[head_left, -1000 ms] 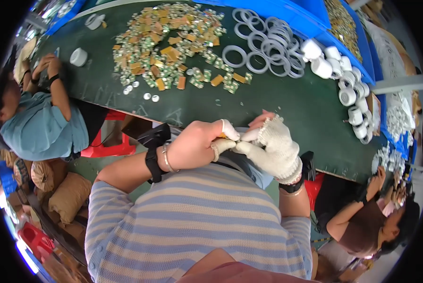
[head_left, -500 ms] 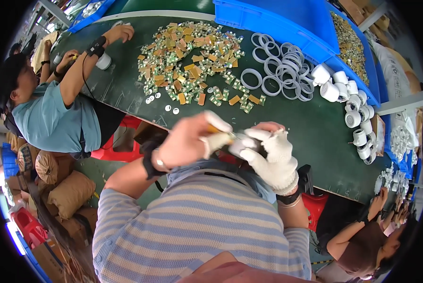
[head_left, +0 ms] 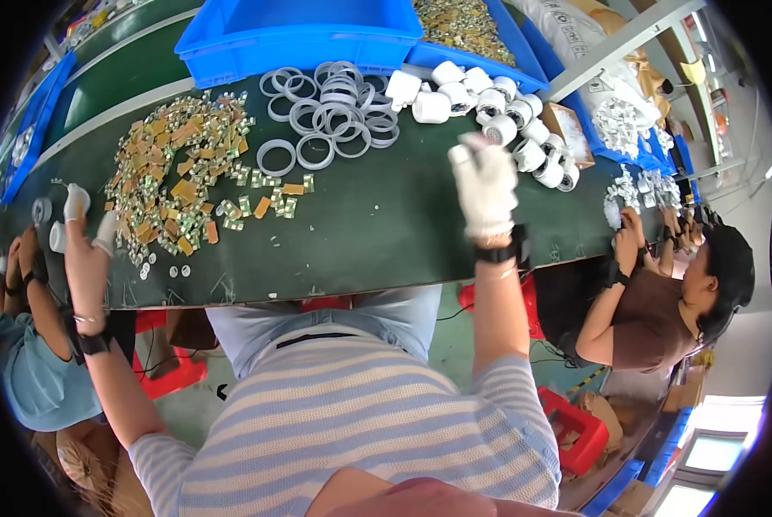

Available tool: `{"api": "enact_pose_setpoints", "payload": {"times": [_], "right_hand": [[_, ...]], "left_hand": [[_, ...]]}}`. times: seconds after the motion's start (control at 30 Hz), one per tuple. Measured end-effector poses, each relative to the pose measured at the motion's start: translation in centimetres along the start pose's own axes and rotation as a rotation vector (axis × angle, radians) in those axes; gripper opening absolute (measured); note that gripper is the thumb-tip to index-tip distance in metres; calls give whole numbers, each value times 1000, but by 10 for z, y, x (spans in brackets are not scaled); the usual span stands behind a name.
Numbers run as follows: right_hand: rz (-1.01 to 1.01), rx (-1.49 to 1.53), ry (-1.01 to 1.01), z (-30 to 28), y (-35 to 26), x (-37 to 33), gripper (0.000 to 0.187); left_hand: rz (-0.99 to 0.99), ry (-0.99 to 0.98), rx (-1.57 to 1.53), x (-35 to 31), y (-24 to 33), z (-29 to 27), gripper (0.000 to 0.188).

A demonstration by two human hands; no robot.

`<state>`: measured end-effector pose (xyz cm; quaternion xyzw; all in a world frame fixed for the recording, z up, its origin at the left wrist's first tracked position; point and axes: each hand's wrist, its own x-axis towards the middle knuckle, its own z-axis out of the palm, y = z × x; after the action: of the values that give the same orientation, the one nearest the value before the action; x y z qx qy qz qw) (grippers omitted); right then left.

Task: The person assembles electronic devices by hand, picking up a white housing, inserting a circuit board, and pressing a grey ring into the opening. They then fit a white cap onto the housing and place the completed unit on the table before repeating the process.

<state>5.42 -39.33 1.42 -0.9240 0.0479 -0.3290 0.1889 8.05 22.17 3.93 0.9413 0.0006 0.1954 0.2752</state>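
Note:
My left hand (head_left: 86, 258), with white coverings on its fingertips, reaches over the table at the left. Its thumb and fingers are apart, with nothing visible between them. A white cylindrical piece (head_left: 57, 238) stands right beside it, and a pile of small green and tan circuit boards (head_left: 179, 164) lies to its right. My right hand (head_left: 484, 189), in a white knit glove, is above the table, slightly blurred. Its fingers stretch toward several white round housings (head_left: 432, 108) and appear open; nothing shows in them. Grey-white rings (head_left: 316, 151) lie left of that hand.
A blue bin (head_left: 300, 47) stands behind the rings; another blue tray (head_left: 481, 39) holds many boards. Small white discs (head_left: 174, 271) lie near the front edge. Clear plastic parts (head_left: 623, 194) sit far right. Co-workers sit on both sides, one in a brown shirt (head_left: 640, 323).
My hands were together before my body, around a small white piece and a yellow-handled tool. They have parted, left hand to the left, right hand outward to the housings. The view has turned right.

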Motion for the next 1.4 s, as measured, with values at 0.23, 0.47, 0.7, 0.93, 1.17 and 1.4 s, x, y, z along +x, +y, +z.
{"api": "enact_pose_setpoints", "payload": {"times": [0.23, 0.47, 0.7, 0.93, 1.17, 1.4], "right_hand": [[44, -719, 42, -17, 113, 13, 68], [319, 481, -235, -15, -19, -48, 53], [7, 1196, -628, 1, -140, -70, 34], [-368, 87, -321, 77, -90, -5, 21], [-558, 104, -262, 17, -109, -39, 19], [94, 1098, -721, -56, -144, -67, 19]], "left_hand": [[122, -421, -497, -88, 161, 64, 77], [-71, -814, -980, -121, 190, 109, 67], [-593, -840, -1646, -127, 224, 128, 75], [-540, -579, -1691, -115, 190, 104, 64], [-185, -694, -1355, -121, 180, 97, 69], [-471, -842, -1631, -102, 199, 118, 84]]}}
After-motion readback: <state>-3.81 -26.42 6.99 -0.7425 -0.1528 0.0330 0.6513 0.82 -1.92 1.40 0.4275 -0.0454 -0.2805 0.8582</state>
